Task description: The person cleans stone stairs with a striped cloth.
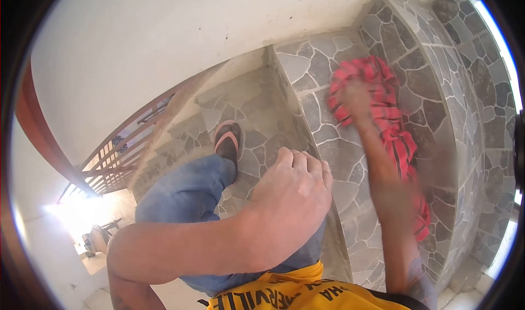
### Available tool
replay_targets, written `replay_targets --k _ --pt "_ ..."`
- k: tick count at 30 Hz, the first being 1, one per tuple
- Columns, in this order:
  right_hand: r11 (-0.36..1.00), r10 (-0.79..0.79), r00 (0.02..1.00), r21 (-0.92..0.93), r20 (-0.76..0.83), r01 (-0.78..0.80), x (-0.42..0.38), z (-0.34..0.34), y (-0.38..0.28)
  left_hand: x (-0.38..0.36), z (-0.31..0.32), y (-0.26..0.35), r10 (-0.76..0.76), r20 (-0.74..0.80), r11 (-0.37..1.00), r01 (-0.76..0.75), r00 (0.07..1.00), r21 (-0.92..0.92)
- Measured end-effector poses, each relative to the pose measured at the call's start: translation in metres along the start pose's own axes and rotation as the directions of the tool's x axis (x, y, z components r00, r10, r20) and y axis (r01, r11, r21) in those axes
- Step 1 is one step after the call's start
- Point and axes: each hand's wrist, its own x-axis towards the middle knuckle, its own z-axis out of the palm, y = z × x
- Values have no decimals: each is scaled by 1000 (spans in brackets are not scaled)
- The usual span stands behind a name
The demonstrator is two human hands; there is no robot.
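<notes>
A red and black checked cloth (385,99) lies bunched along a step covered in grey stone pieces. My right hand (358,99), blurred, presses on the cloth's upper left part, its fingers hard to make out. Over my bent knee rests my left hand (301,181), back upward, fingers curled down together, their tips hidden. No object shows in it.
Stone-patterned steps (339,173) rise to the right, with a riser edge between levels. A sandalled foot (228,140) stands on the lower step. A pale wall (164,31) runs along the top. A brown railing (117,157) is at the left.
</notes>
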Motion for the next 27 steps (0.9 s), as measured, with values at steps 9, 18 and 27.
replay_targets --k 9,18,27 --pt "969 194 970 127 145 -213 11 -28 10 7 13 -11 6 54 998 -3 999 -62" --pt "999 -19 974 24 -227 25 -4 -8 13 9 9 -9 1 115 999 5 993 -51" --pt "989 -129 980 -85 -154 117 2 -13 -11 13 13 -2 66 166 991 -44 984 -130"
